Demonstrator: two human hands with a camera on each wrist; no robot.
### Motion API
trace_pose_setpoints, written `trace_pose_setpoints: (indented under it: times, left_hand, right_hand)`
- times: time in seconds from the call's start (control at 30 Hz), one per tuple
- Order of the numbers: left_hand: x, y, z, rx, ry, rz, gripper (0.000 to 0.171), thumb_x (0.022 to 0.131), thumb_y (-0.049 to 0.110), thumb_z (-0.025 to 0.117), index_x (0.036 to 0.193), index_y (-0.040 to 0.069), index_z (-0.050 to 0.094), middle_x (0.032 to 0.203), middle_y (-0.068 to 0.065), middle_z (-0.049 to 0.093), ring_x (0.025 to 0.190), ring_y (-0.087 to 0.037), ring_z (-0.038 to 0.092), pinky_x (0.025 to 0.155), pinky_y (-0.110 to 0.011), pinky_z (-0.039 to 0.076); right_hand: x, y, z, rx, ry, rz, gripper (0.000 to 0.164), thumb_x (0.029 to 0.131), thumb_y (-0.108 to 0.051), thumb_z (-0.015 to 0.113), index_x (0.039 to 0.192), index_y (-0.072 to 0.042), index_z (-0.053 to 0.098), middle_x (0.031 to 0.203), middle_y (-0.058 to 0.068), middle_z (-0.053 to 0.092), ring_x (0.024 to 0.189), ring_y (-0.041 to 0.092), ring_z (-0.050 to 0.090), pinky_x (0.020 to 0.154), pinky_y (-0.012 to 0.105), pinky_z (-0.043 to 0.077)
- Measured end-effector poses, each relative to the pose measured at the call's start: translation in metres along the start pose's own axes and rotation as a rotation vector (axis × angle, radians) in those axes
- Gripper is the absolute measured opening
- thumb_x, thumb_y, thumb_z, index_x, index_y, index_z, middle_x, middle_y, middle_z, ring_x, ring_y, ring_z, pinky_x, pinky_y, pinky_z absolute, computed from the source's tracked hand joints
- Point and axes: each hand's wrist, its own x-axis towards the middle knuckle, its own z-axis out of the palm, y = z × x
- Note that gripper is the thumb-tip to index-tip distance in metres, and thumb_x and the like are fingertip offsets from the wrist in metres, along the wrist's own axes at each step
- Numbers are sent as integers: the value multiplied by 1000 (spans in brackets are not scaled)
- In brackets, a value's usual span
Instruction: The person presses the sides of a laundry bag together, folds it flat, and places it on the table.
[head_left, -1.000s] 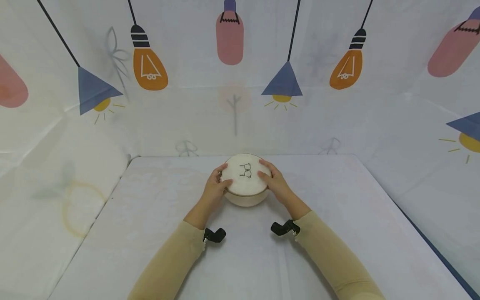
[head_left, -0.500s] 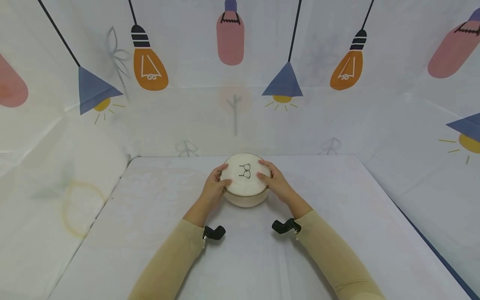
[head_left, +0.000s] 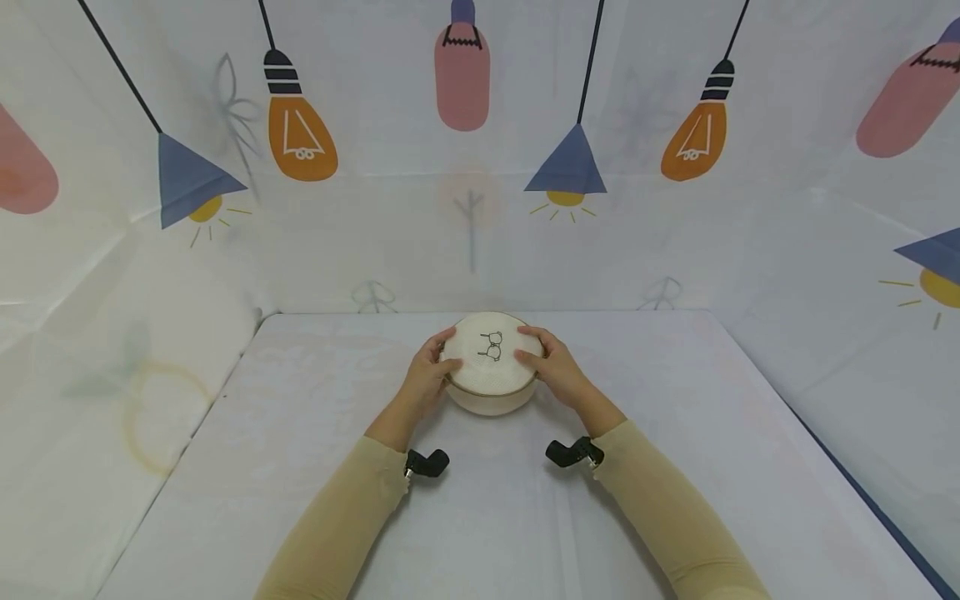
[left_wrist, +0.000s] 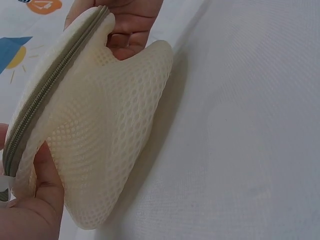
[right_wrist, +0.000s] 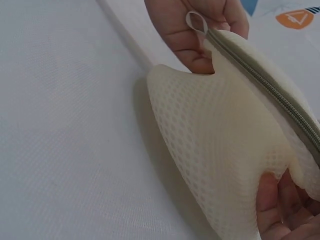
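Observation:
A cream mesh laundry bag [head_left: 487, 392], round with a drawing of a bra on its lid, is held at the far middle of the table. My left hand [head_left: 429, 371] grips its left side and my right hand [head_left: 558, 367] its right, thumbs on top and fingers beneath the rim. The left wrist view shows the honeycomb mesh dented inward near the hands and an olive zipper [left_wrist: 50, 82], zipped along the part in sight. A small white loop [right_wrist: 196, 22] sticks out at the rim near the left hand. The bag's base sits on or just above the table; I cannot tell which.
A white cloth covers the table [head_left: 495, 517]. Behind it hangs a white backdrop [head_left: 360, 225] printed with lamps and bulbs, close beyond the bag. Black wrist cameras sit on both wrists, with a long sleeve [head_left: 337, 517] on each arm.
The bag's lid has tipped very slightly, its far edge now a little lower in the head view. Both hands keep the same hold.

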Motion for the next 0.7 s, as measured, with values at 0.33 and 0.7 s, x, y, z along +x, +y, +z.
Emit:
trace_pose_setpoints:
  times: [0.33,0.7]
  left_hand:
    - [1,-3,-1,47,3,35,66,93,-12,57,153,8,37,160,-13,31,136,-29,42,87,-22,52]
    - [0,-4,-2,170,48,61,65,94,-7,62,152,10,39,161,-10,30,142,-28,39,109,-38,43]
  right_hand:
    - [0,1,0,1,-3,0,56,98,-17,66,149,-12,43,162,7,27,100,16,58,77,24,55]
    - [-4,0,0,-28,17,33,52,98,-16,65,147,-12,47,156,12,36,100,17,58,78,24,55]
